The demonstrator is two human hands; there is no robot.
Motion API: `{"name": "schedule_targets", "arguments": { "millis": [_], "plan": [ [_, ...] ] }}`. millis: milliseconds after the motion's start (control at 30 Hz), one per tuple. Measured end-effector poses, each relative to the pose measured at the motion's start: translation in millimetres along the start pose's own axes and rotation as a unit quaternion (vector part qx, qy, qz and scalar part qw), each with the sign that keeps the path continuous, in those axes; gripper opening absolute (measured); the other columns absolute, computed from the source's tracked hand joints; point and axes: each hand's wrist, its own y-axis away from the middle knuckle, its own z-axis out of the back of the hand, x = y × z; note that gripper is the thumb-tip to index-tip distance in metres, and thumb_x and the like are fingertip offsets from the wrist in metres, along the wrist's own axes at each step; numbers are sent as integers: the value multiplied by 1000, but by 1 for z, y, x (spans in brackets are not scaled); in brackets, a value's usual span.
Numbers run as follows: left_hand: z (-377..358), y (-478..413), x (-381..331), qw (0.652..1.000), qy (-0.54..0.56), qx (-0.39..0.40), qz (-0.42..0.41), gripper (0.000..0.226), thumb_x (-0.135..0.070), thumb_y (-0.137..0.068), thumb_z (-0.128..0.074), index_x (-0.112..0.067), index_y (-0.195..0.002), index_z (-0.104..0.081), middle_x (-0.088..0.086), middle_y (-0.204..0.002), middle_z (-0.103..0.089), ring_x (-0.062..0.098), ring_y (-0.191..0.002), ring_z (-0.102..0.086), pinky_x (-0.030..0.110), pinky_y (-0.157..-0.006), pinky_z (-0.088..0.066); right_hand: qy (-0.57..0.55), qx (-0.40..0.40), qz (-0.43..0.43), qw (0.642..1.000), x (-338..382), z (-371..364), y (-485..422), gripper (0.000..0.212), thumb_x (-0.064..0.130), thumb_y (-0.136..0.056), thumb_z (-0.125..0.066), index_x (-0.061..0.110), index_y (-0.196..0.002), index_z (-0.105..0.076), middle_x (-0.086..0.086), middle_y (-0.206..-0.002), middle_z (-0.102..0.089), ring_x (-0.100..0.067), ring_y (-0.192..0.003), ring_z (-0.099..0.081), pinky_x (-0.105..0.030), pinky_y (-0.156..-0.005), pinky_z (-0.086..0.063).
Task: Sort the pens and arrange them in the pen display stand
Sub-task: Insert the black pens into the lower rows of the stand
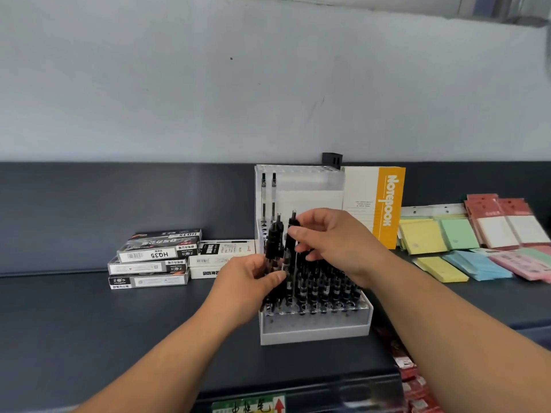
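Note:
A clear acrylic pen display stand [316, 329] sits on the dark shelf, its stepped front rows filled with several black pens [325, 289]. Two more pens [268, 195] stand in the tall back row at the left. My left hand [244, 281] grips a bundle of black pens [275, 248] at the stand's left front. My right hand [331, 236] pinches the top of one black pen [290, 236] that stands upright beside that bundle.
Stacked pen boxes [155, 257] lie to the left of the stand. An orange and white notebook [384, 204] leans behind it on the right. Coloured sticky-note pads [465, 251] cover the shelf further right. Red packets [414, 383] lie below the shelf edge.

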Motion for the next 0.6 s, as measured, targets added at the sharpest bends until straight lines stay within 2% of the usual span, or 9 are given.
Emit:
{"name": "schedule_targets", "arguments": {
  "millis": [33, 100, 200, 300, 467, 600],
  "plan": [
    [1, 1, 0, 1000, -8, -18, -1, 6, -19, -85, -71, -23, -88, -74, -3, -86, -75, 12, -80, -68, 24, -77, -53, 24, -17, 6, 1000, -1, -1, -1, 10, 23, -88, -69, 21, -97, -63, 4, -86, -70, -5, -69, -66, -23, -68, -56],
    [3, 3, -3, 998, -32, -54, -10, 7, -22, -85, -71, -28, -86, -73, -9, -84, -73, 4, -71, -62, 19, -67, -45, 129, -69, 35, 989, -4, -2, -4, 15, 28, -88, -69, 26, -101, -61, 6, -85, -70, -6, -71, -66, -26, -72, -55],
    [4, 5, -5, 997, -29, -74, -15, 11, -22, -86, -70, -33, -87, -71, -9, -83, -73, 7, -74, -64, 15, -63, -46, 254, -113, 77, 957, -5, -6, -4, 20, 33, -89, -66, 35, -108, -60, 12, -83, -63, -4, -76, -61, -14, -66, -44],
    [4, 7, -5, 997, -24, -77, -16, 13, -22, -86, -70, -35, -88, -71, -8, -84, -74, 13, -84, -68, 12, -66, -46, 274, -116, 84, 951, -8, -10, -2, 20, 32, -90, -65, 32, -110, -60, 15, -78, -59, 2, -70, -56, -5, -58, -34],
    [4, 7, -1, 997, -26, -71, -14, 14, -21, -86, -70, -36, -88, -71, -8, -83, -74, 12, -86, -69, 19, -74, -50, 274, -125, 83, 950, -6, -16, -2, 17, 31, -90, -64, 31, -107, -60, 17, -73, -55, 6, -66, -52, -4, -55, -31],
    [4, 8, -1, 997, -29, -66, -17, 14, -22, -86, -69, -36, -91, -70, -6, -86, -74, 12, -79, -65, 6, -60, -43, 298, -109, 66, 946, -6, -23, 0, 13, 30, -91, -63, 33, -101, -57, 16, -73, -56, 4, -67, -52, -5, -52, -33]
  ]
}}
